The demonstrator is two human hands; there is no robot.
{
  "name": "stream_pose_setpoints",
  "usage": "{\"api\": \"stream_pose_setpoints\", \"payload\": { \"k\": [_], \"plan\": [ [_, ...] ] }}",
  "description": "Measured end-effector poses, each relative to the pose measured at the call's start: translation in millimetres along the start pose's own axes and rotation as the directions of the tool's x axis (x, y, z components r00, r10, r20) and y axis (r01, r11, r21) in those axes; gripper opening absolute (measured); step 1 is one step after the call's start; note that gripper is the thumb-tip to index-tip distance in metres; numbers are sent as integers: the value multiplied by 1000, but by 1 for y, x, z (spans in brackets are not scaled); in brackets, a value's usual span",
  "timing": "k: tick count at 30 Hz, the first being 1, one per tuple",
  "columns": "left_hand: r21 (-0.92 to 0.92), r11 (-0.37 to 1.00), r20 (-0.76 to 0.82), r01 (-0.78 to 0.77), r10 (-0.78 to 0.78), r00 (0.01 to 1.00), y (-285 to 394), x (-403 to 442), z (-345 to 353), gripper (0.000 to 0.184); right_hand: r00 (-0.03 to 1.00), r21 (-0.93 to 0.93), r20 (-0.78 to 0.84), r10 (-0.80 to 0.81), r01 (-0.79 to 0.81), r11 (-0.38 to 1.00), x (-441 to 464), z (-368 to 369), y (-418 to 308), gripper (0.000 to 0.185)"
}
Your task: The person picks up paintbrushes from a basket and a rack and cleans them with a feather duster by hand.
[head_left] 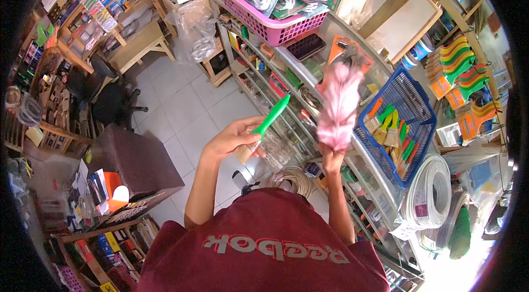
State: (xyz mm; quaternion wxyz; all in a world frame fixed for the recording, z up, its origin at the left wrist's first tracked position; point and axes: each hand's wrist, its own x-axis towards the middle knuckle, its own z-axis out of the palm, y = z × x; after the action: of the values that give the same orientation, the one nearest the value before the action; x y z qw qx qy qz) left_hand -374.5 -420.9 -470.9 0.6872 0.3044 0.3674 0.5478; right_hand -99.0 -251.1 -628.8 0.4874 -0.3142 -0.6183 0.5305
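Note:
My left hand [234, 136] is closed around a paintbrush [272, 118], gripping it near the ferrule. Its green handle points up and away, while the pale bristles hang below the fingers. In my right hand [332, 158] is a pink and white feather duster [340, 105], held upright and smeared by motion; its handle is hidden in the fist. The duster is over the glass display counter [380, 173]. Just right of it, a blue plastic basket [424, 105] holds several paintbrushes with green, yellow and orange handles.
A pink basket [273, 33] of packaged cables and tools stands on the counter's far end, beside a dark phone [306, 47]. A white cable coil [431, 193] is at the near right. Paintbrushes [459, 66] hang at right. A brown desk [132, 165] stands left.

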Motion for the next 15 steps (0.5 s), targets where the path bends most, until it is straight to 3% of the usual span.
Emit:
{"api": "stream_pose_setpoints", "payload": {
  "k": [1,2,3,4,6,7,8,9,11,13,14,15],
  "plan": [
    [37,999,-28,-33,34,999,-1,0,0,59,997,122,76,-7,-3,993,-7,3,-10,24],
    [74,995,-54,-63,68,996,-4,0,1,61,953,-223,272,-138,202,954,-5,-8,-4,26],
    [110,990,-76,-92,101,992,-6,1,2,63,853,-451,451,-261,470,759,-3,-19,1,28],
    [134,986,-66,-100,109,992,-5,1,4,64,910,-630,400,-104,356,690,-6,-5,-26,28],
    [181,976,-45,-121,131,990,2,-1,8,66,938,-514,346,-25,212,831,-6,-17,4,26],
    [223,965,-37,-136,148,988,4,-2,13,68,996,-166,60,-70,79,983,-5,0,13,22],
    [239,963,-45,-128,143,989,5,-3,15,69,995,-160,-80,-61,48,986,-3,16,-12,20],
    [257,959,-53,-117,135,989,5,-4,16,70,949,-333,-43,-314,282,900,-11,14,-8,22],
    [353,925,-63,-142,175,983,1,-4,8,69,846,-495,315,-429,532,686,-11,4,-6,28],
    [498,841,-49,-213,272,961,-10,2,-5,65,853,-548,486,-188,465,695,-7,-3,-3,31],
    [449,879,-87,-160,221,971,-10,0,-4,65,912,-594,399,-95,336,731,-8,-1,-1,30],
    [398,911,-125,-111,174,977,-7,-2,-2,66,977,-293,200,-72,130,947,-11,9,2,26]
  ]
}}
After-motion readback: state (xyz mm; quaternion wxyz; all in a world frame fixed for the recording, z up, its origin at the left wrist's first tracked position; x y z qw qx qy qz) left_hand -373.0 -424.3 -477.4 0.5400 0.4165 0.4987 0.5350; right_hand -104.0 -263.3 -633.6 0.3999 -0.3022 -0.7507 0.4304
